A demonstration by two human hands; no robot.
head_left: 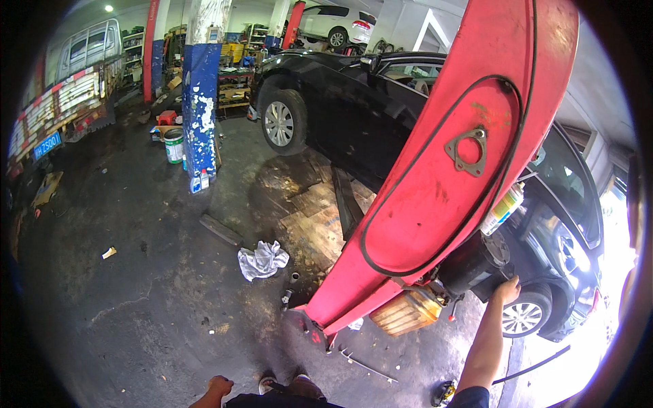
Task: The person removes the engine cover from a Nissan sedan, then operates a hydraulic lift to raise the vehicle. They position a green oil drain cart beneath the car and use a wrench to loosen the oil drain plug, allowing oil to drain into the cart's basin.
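Note:
My right hand (507, 290) reaches up to the black cylinder-shaped unit (469, 264) on the side of the red lift post (442, 170). Its fingers are closed at the unit's lower edge, and what they grip is hidden. A spray can (503, 207) stands above that unit, against the post. Below it is a yellowish, stained plastic tank (407, 311). Low at the bottom edge, my left hand (219, 386) hangs over the floor with its fingers curled and nothing visible in them. A metal gasket-like plate (468, 151) with a round hole sits on the post.
A black car (340, 95) stands behind the post. On the floor lie a crumpled cloth (263, 260), a dark bar (221, 230), cardboard (316, 224) and a thin metal rod (367, 366). A blue-white pillar (202, 115), a bucket (174, 146) and a truck (64, 102) stand left.

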